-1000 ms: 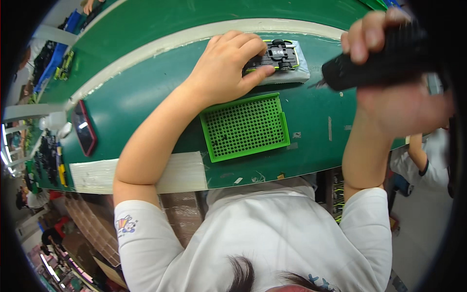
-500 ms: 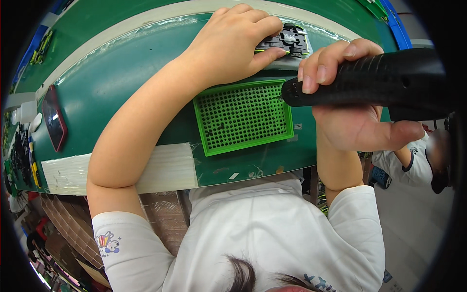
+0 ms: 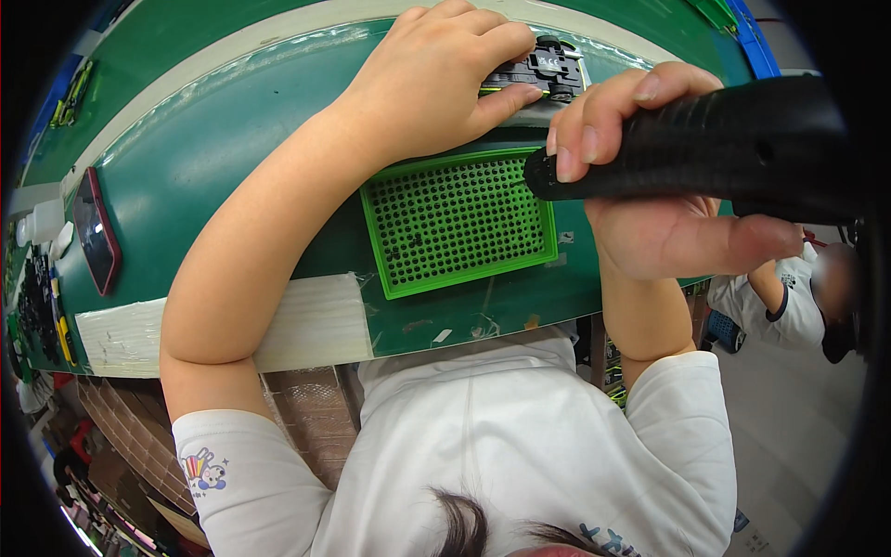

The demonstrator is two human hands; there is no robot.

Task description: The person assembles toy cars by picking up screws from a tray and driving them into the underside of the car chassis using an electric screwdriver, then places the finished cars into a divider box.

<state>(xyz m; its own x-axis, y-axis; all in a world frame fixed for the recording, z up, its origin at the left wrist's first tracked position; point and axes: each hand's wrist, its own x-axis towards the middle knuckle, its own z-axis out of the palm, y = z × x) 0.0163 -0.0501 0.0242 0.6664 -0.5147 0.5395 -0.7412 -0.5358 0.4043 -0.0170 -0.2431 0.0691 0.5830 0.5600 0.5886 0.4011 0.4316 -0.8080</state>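
My left hand grips a toy car at the far middle of the table. The car lies upside down, its black underside and wheels facing up, with yellow-green edging. My right hand is wrapped round a black power screwdriver; its working tip is out of sight. The tool's rounded end overlaps the right side of a green tray in the picture. Small black pieces, probably screws, fill rows of holes in that tray. A grey pad shows beside the car.
At the left lies a dark phone with a red rim. Beyond it are a translucent container and a pile of black parts. White tape covers the near table edge. Another person is at the right.
My right hand and the screwdriver have shifted slightly left and up in the picture. My left hand still holds the car, which appears a little further left.
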